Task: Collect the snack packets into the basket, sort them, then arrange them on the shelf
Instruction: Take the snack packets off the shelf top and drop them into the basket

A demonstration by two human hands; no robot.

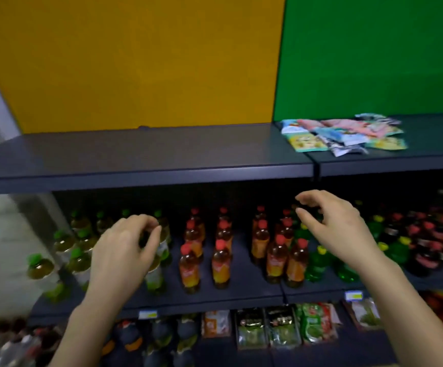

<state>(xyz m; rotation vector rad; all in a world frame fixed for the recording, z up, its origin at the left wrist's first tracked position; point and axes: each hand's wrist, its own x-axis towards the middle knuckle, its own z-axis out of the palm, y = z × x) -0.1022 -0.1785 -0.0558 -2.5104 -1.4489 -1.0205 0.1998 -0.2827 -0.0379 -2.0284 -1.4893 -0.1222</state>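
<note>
Two hands up, neither holding anything: left hand at 8 o'clock, fingers loosely curled; right hand at 4 o'clock, fingers spread, gently bent. Snack packets in a loose pile on top shelf at 2 o'clock, well apart from both. Bottles behind the hands.

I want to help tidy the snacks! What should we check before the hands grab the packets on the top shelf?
1. Snack packets in sight on the top shelf: ok.
2. Left hand free: ok, it holds nothing.
3. Right hand free: ok, it holds nothing.
4. Basket in sight: not ok, none shows.
5. Packets sorted: not ok, a mixed, overlapping pile.
</note>
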